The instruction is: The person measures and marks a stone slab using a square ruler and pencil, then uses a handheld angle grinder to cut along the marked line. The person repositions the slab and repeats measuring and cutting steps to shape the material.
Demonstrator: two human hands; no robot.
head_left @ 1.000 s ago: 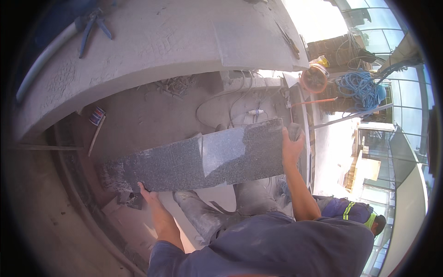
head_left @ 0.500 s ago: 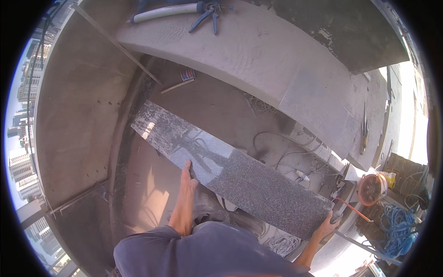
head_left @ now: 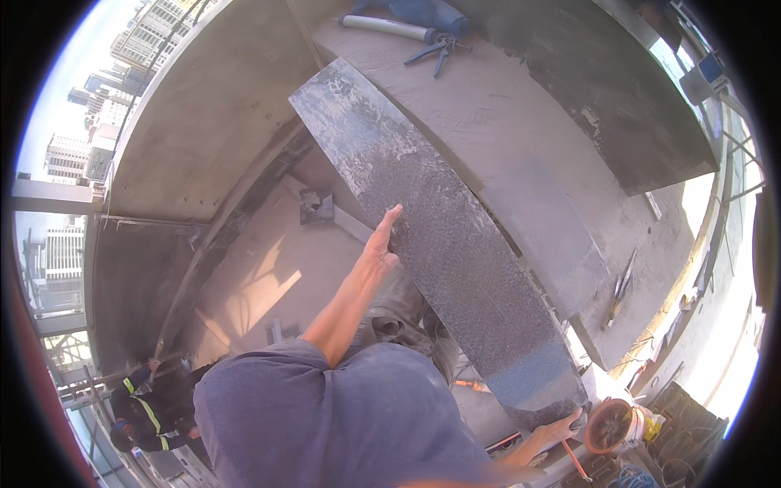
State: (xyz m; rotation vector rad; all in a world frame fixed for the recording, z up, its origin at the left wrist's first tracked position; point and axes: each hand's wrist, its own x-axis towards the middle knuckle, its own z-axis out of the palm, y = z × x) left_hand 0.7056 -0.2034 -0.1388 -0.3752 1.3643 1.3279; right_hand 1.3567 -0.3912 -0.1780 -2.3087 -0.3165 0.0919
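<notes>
A long dark grey speckled stone slab (head_left: pixel 455 228) spans the middle of the view, slanting from the far left down to the near right. Its far end carries pale, patchy marks. My left hand (head_left: pixel 381 247) grips the slab's left long edge near the middle, with the thumb over the face and the other fingers hidden beneath. At the near right corner my right hand (head_left: pixel 555 429) holds the short end, its fingertips partly out of sight. The slab's far end is over the pale plastered ledge (head_left: pixel 561 236) at the recess's edge.
On the ledge lie a caulking gun (head_left: pixel 399 31) and a long thin tool (head_left: pixel 622 286). An orange-rimmed bucket (head_left: pixel 610 424) stands at the near right. A dark panel (head_left: pixel 626 106) lies at the far right. At lower left, another person (head_left: pixel 150 411) wears dark clothes with reflective stripes.
The slab has been lifted and swung, its far end moving away and to the right. Both my hands have kept their hold. My view has turned too, bringing another person into sight.
</notes>
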